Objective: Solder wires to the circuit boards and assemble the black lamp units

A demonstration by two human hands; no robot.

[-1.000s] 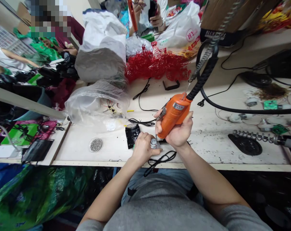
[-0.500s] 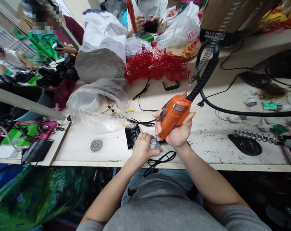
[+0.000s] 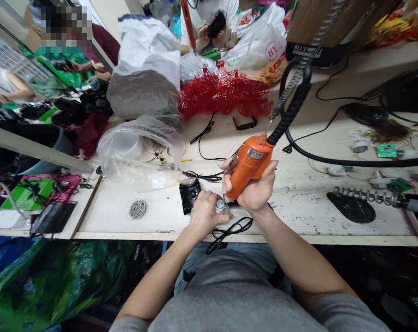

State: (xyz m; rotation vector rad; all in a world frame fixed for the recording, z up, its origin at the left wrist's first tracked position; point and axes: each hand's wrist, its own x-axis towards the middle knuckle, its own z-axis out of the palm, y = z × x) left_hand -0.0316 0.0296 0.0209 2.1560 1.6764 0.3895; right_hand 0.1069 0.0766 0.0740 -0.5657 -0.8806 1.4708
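My right hand (image 3: 255, 191) is wrapped round an orange electric screwdriver (image 3: 248, 168), which hangs by a spring and a black cable. Its tip points down at a small grey round part (image 3: 220, 207). The fingers of my left hand (image 3: 206, 211) are closed on that grey part, with the thumb along its near side. Just left of this hand lies a black plastic housing (image 3: 189, 196). A looped black cord (image 3: 233, 232) rests below the grey part. Where the screwdriver bit meets the part is too small to make out.
A round dish of screws (image 3: 137, 209) stands to the left. Behind are a clear plastic bag (image 3: 132, 152), a coiled cable (image 3: 202, 176) and a red plastic heap (image 3: 226, 92). At right a soldering iron holder (image 3: 354, 207) sits near green circuit boards (image 3: 386, 150). Other people work across and left.
My hands, the screwdriver and the grey part stay almost in place. Across the table, a person has raised and tilted a black object; the people at left have shifted their arms.
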